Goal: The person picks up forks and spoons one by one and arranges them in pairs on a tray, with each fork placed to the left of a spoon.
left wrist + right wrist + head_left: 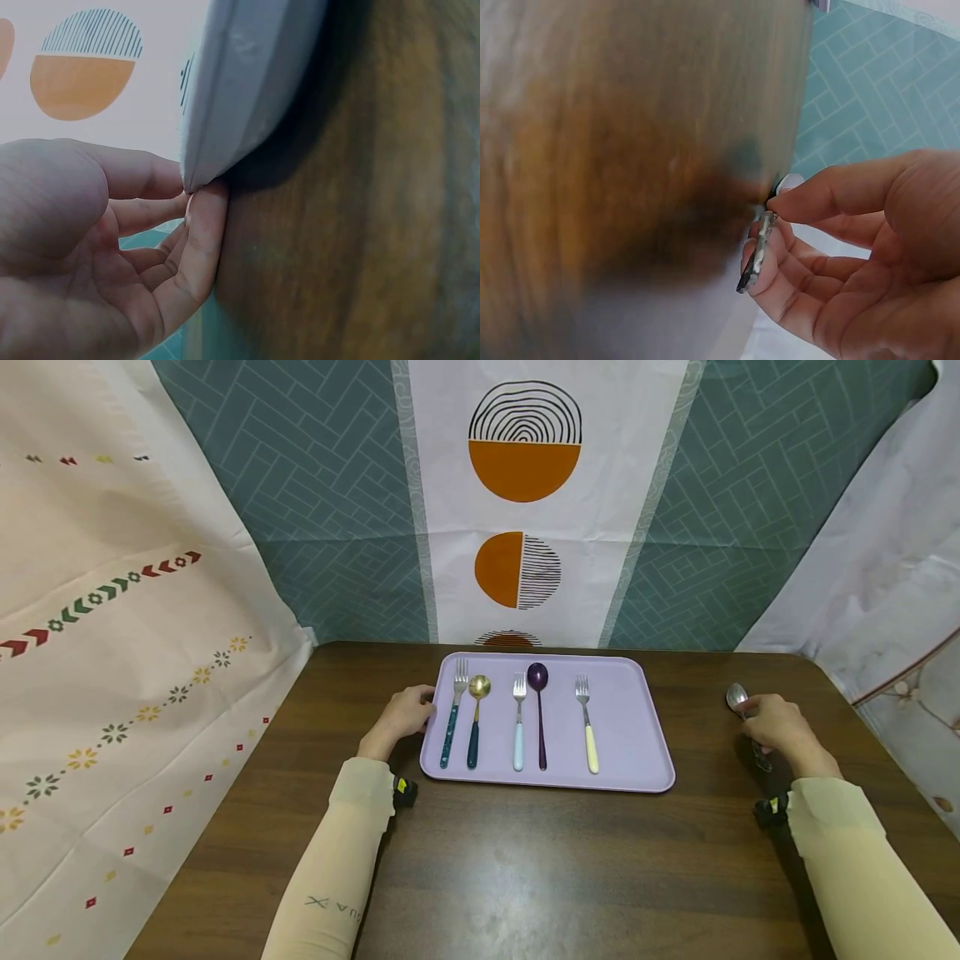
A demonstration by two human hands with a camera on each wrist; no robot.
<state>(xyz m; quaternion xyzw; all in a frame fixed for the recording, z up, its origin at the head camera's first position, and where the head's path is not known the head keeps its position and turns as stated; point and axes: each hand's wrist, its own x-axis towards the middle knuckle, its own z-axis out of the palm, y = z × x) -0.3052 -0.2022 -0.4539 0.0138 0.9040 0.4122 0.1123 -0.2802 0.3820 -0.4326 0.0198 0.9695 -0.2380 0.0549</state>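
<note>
A lilac tray (630, 727) lies on the table, and my left hand (405, 712) pinches its left edge. In the left wrist view, the thumb is above the tray's rim (225, 97) and the fingertips are under it. Far to the right, my right hand (780, 731) pinches a metal spoon (736, 695) by its patterned handle (761, 251), low over the wood. On the tray, left to right, lie a teal-handled fork (452, 727), a gold spoon (478, 687) with a green handle, a light-blue-handled fork (518, 735), a purple spoon (537, 677) and a yellow-handled fork (590, 747).
The dark wooden table (570, 868) reaches back to a hanging green and white cloth (352, 510). A cream patterned cloth (135, 635) hangs along the left side, a white one (900, 568) on the right. Bare tray surface lies right of the yellow-handled fork.
</note>
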